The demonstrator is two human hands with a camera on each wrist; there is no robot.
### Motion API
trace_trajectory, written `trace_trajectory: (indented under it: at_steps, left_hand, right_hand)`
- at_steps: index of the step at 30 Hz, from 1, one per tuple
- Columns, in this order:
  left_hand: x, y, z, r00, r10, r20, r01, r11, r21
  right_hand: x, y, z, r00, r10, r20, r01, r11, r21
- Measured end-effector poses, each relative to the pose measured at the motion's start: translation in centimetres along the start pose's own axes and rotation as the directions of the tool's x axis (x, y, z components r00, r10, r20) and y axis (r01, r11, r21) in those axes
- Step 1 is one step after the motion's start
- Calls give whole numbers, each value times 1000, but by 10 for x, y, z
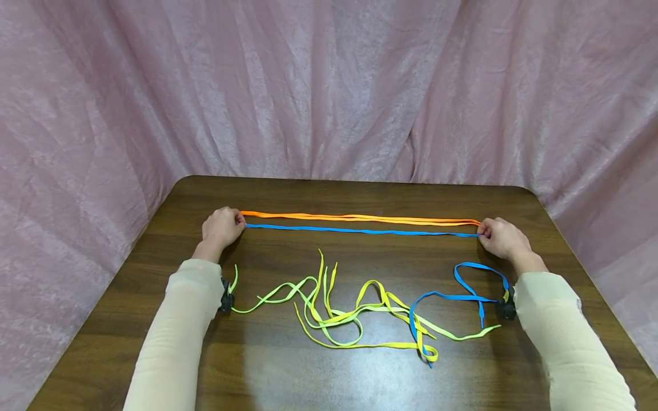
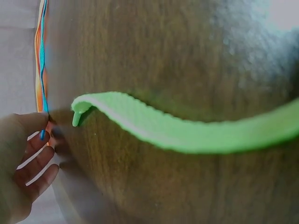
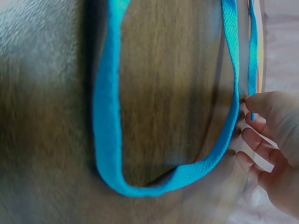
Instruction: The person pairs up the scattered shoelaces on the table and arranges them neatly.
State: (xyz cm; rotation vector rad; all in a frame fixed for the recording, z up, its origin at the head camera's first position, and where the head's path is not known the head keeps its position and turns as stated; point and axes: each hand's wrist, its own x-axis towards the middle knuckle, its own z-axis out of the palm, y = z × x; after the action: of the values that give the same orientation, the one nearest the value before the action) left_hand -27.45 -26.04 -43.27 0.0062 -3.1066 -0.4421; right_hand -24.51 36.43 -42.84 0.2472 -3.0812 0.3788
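A blue shoelace (image 1: 360, 231) runs nearly straight across the table in the head view. My left hand (image 1: 223, 226) pinches its left end between thumb and index finger, and its tip (image 2: 42, 135) pokes out below the thumb in the left wrist view. At the other end my right hand (image 1: 504, 237) pinches the lace the same way; that tip (image 3: 252, 116) shows beneath the thumb. Just beyond it, roughly parallel, lie orange shoelaces (image 1: 329, 217), their ends close to both hands and partly hidden by them.
Yellow laces (image 1: 370, 345) and light green laces (image 1: 344, 346) lie tangled mid-table. Another blue lace (image 1: 437, 294) loops near the right wrist, overlapping the yellow. A green lace end (image 2: 187, 135) lies under the left wrist. Pink curtain (image 1: 329, 85) hangs behind the wooden table (image 1: 288, 382).
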Motion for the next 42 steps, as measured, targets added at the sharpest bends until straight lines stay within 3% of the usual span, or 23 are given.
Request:
trace_trajectory:
  at_steps: [7,18,23,28,37,42]
  left_hand:
    - [0,-2,-2,1000,13,17,-13,1000,-4]
    - [-5,2,-18,996,87,12,-87,996,0]
    - [-9,12,-23,989,145,-16,-145,989,17]
    - [-14,26,-26,978,205,-37,-204,979,26]
    - [-29,60,-29,928,370,-48,-367,928,58]
    - [-37,77,-25,893,447,-58,-442,894,75]
  right_hand:
    - [-2,-2,-6,998,-48,47,48,999,3]
    - [-13,-4,-21,974,-115,196,123,992,-32]
    - [-20,-5,-22,971,-133,200,146,988,-52]
    - [-30,-9,-24,978,-152,141,160,986,-44]
    - [-47,-17,-23,973,-227,31,228,972,-53]
    - [-56,-23,-22,952,-302,-46,300,952,-59]
